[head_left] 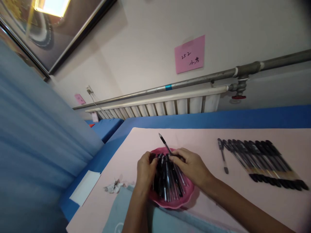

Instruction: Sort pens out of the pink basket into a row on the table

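A pink scalloped bowl point(170, 204) stands in front of me, filled with loose black and clear pens and caps point(167, 178). My right hand point(194, 165) is at the bowl's right rim, its fingers pinched round an uncapped pen point(162, 138). That pen slants up and left past the far rim, its bare point upward. At the left side of the bowl my left hand point(145, 170) is curled closed over the dark ends of the pile. What its fingertips hold is hidden among the black parts.
To the right lie a row of capped pens point(264, 161) and a single pen point(223, 155) on the pink tabletop point(209, 204). Crumpled tissue point(114, 186), white paper point(85, 187) and a light blue cloth point(121, 207) are at left and front. A radiator point(170, 106) lines the wall.
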A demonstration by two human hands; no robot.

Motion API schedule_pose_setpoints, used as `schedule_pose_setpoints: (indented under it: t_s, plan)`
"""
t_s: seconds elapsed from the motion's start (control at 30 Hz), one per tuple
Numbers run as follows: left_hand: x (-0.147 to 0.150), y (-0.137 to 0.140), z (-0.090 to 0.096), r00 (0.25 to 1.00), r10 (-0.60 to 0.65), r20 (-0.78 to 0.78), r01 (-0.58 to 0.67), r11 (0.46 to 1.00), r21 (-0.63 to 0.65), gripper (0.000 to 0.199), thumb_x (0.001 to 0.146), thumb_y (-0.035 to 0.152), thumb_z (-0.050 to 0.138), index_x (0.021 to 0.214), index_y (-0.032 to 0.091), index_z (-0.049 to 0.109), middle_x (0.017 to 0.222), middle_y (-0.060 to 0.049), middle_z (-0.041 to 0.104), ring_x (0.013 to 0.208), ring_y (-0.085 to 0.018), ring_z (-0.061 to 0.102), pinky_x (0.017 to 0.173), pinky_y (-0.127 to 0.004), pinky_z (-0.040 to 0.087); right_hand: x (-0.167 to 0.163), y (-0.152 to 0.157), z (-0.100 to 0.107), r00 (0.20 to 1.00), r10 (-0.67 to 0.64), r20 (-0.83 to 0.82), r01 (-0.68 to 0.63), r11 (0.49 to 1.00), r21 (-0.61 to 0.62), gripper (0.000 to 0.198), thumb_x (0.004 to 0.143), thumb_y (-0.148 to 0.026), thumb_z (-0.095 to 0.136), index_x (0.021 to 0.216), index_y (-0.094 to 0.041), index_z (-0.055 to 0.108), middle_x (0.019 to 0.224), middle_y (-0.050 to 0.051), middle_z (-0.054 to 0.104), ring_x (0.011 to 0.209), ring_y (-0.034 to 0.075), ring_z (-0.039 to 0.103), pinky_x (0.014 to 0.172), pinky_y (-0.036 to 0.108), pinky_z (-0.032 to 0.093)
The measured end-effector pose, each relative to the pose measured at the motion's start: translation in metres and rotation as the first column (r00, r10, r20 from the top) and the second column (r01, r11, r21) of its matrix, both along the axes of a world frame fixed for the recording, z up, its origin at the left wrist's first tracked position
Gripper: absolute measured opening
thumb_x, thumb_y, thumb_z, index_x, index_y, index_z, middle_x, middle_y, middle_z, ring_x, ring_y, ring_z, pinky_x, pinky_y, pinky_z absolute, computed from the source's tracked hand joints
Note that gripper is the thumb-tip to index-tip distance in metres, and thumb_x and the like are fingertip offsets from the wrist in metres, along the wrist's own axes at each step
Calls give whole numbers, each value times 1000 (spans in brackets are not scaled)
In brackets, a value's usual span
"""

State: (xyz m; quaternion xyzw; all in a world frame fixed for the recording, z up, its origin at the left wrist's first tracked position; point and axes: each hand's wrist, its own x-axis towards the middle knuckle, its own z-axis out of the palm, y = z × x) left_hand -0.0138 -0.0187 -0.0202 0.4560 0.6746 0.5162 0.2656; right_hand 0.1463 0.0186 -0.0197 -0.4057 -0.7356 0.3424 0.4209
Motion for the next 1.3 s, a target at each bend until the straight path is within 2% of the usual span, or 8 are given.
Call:
schedule_pose_setpoints:
  t_s: [0.17,0.4,0.73,0.83,0.93,1.0,1.1,1.3]
  plan:
    - [6,3,-7,993,-53,-108,50,998,-30,17,58,5,65,60,22,64,61,0,58,64,-15,50,69,-25,37,0,1,1,1000,4,-8,-4,1000,-24,16,78,-27,50,71,-20,63,71,1,62,69,16,60,66,29,46]
    - [9,3,-9,995,-39,-95,36,999,-26,20,52,3,68,53,22,59,64,-1,51,74,-20,50,81,-29,35,0,0,1,1000,-2,16,2,1000,-7,15,77,-25,50,71,-21,63,70,0,63,68,16,59,62,27,45]
    - [7,2,-11,968,-17,-249,7,999,-40,17,58,5,65,55,21,60,65,-1,54,68,-17,50,72,-27,38,0,0,2,1000,3,18,-3,1000,-4,14,76,-24,50,70,-20,63,69,1,62,67,16,59,62,28,45]
    - [3,1,-7,993,0,-116,-8,998,-65,9,63,11,65,63,20,62,66,-2,58,65,-15,51,64,-25,40,1,-1,2,1000,12,10,-12,1000,-8,14,78,-25,50,71,-20,62,69,0,63,67,16,60,63,27,46]
    - [-2,-1,0,983,-38,179,54,995,-85,6,70,21,63,74,17,61,71,-3,62,61,-14,56,55,-24,43,1,-2,2,999,51,1,-51,998,-28,15,81,-27,48,79,-22,62,69,-1,65,64,15,61,61,26,47]
    - [-5,-1,6,915,-68,398,90,995,-36,15,70,26,64,80,16,61,71,-2,61,58,-12,56,52,-23,45,2,-3,2,997,78,2,-78,997,-14,17,83,-26,47,91,-23,62,76,-2,68,69,15,63,65,27,48]
    - [-9,-2,14,757,-66,650,32,997,63,22,64,24,70,82,15,60,65,2,58,55,-9,54,52,-21,47,5,-1,1,996,66,66,-72,994,86,25,85,-24,46,104,-27,61,94,0,68,84,17,64,76,30,48]
    - [-14,-1,21,501,-31,865,-69,995,76,14,65,18,67,75,11,59,62,0,59,50,-6,51,49,-18,45,13,2,3,940,-28,340,-54,972,229,30,88,-27,41,112,-29,59,86,1,65,79,17,63,66,28,48]
